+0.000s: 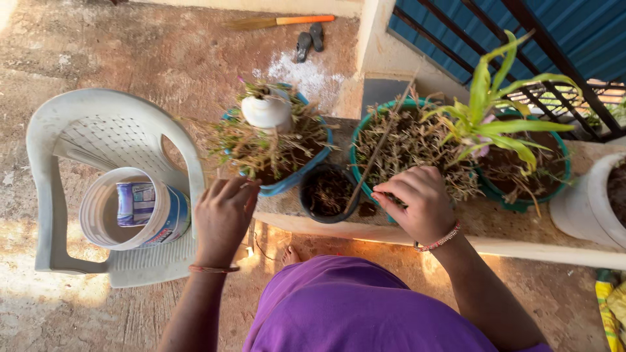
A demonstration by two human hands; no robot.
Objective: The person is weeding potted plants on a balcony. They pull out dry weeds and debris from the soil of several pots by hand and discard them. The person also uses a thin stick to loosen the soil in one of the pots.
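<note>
1. Left of the frame stands one white plastic chair (72,137), the largest thing in view; on its seat rests one white bucket (134,210) with a label.
2. Across the middle runs a concrete ledge (508,231) carrying the pots. I count five there: a blue pot (297,175) of dry stems with a small white vessel on top, a small black pot (329,193) in front, a teal pot (365,140) of dry stems, a second teal pot (531,195) holding the one leafy green plant (495,111), and a white pot (587,208) cut off at the right edge.
3. Judging from the hands, the step in hand is pulling dry stems from the pots. The next pull would call for a firm pinch low on a stem, clear of the long stick (381,143) leaning across the first teal pot.
4. The right hand (417,202) is on that teal pot's dry stems at its near rim, fingers curled together, seemingly pinching some stems.
5. The left hand (225,218) sits at the blue pot's near rim, fingers bunched; whether it grips anything I cannot tell.
6. At the upper middle lie one broom (280,21) and two sandals (310,39).
</note>
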